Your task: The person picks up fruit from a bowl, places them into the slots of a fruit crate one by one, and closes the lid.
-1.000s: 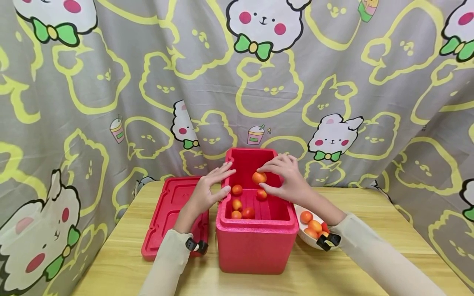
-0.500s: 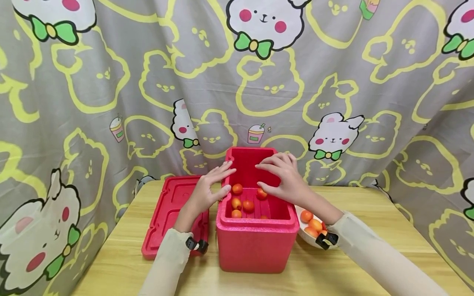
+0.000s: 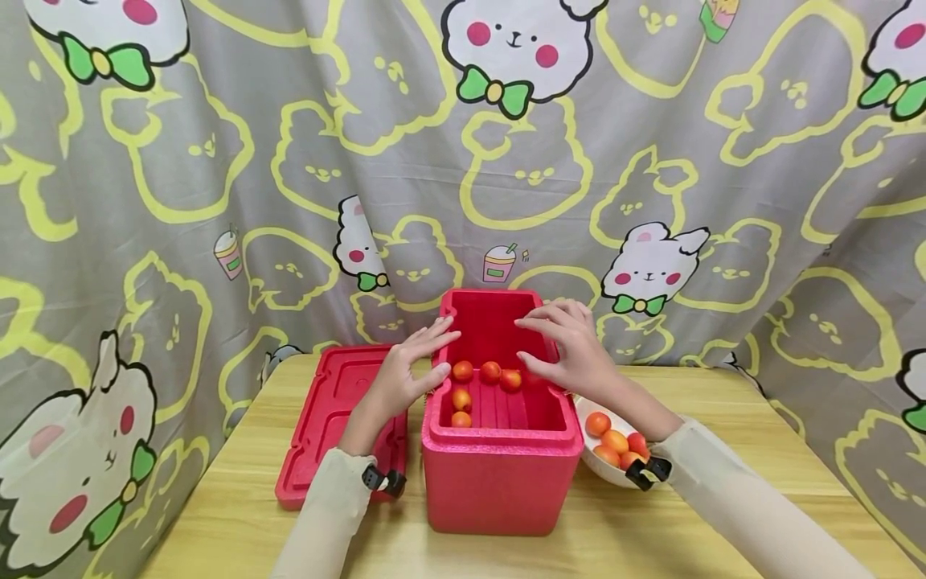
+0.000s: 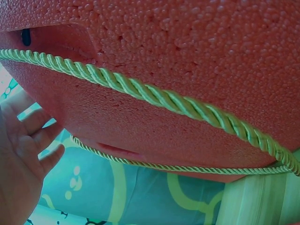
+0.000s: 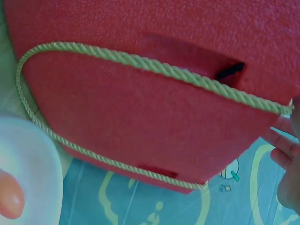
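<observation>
A red foam box [image 3: 499, 490] stands uncovered with several small orange-red tomatoes [image 3: 490, 372] on its ridged floor, mostly along the left side and towards the back. My left hand [image 3: 410, 370] rests at the box's left rim, fingers extended and holding nothing. Over the right rim is my right hand [image 3: 567, 342], thumb and fingers apart with no tomato between them. In the left wrist view, a twisted cord [image 4: 168, 101] runs along the box's outer wall, near the left hand's spread fingers [image 4: 40, 124].
A white bowl [image 3: 606, 473] with more tomatoes stands right of the box, partly under the right wrist. The red lid [image 3: 347, 402] lies to the left on the wooden table [image 3: 231, 498]. A patterned curtain [image 3: 434, 185] hangs behind.
My right hand has let go of a tomato into the box and then drawn back slightly right. Tomatoes have rolled inside, one ending up at the back. My left hand stays put.
</observation>
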`<state>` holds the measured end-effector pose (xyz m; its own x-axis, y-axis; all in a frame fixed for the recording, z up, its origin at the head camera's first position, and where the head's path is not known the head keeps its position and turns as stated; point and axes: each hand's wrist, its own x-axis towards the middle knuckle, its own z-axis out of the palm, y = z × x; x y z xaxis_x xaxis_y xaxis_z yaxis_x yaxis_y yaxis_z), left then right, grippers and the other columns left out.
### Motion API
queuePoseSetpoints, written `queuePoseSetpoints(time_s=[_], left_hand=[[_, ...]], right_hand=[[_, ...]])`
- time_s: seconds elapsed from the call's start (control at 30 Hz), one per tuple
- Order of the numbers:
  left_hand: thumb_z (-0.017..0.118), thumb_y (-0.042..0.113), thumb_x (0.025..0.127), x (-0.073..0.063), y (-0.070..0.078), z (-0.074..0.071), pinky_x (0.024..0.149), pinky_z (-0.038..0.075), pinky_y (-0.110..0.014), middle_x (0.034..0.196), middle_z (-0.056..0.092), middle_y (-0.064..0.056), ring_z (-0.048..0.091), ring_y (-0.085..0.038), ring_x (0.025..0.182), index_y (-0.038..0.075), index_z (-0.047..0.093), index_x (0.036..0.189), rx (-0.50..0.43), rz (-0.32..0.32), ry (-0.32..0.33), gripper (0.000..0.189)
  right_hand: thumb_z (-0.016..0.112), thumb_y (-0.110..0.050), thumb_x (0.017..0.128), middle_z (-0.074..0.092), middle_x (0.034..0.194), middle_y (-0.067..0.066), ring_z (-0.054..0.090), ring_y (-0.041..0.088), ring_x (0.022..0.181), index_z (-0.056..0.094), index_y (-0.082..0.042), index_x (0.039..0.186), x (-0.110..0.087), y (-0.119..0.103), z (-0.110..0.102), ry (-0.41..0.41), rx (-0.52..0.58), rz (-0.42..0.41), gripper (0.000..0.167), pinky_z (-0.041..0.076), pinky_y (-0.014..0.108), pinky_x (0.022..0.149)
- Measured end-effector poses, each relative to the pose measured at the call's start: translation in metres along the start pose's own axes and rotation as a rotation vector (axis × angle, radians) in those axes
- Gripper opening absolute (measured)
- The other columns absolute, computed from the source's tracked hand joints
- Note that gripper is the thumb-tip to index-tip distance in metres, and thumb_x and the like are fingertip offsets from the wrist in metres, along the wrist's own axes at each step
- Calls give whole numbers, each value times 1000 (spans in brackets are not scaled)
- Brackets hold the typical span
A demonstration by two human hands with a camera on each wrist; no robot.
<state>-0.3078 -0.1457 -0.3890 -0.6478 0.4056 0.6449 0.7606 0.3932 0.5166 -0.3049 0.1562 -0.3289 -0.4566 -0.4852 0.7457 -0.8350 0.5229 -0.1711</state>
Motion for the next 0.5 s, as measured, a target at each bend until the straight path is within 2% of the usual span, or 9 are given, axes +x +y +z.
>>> queuePoseSetpoints(time_s=[0.23, 0.5], left_hand=[[67, 21, 90, 1, 0, 0, 123, 29, -59, 158, 48, -7, 39, -23, 151, 15, 60, 144, -5, -4, -2, 55], [67, 20, 89, 1, 0, 0, 123, 29, -59, 158, 47, -12, 38, -23, 152, 15, 59, 145, -13, -11, -7, 56]], right_hand=[[89, -9, 70, 71, 115, 14, 54, 29, 110, 75, -7, 116, -10, 18, -12, 31, -20, 39, 47, 36, 58, 99], [88, -7, 72, 72, 109, 15, 53, 31, 108, 76, -5, 112, -32, 43, -26, 49, -73, 89, 42, 35, 55, 94]])
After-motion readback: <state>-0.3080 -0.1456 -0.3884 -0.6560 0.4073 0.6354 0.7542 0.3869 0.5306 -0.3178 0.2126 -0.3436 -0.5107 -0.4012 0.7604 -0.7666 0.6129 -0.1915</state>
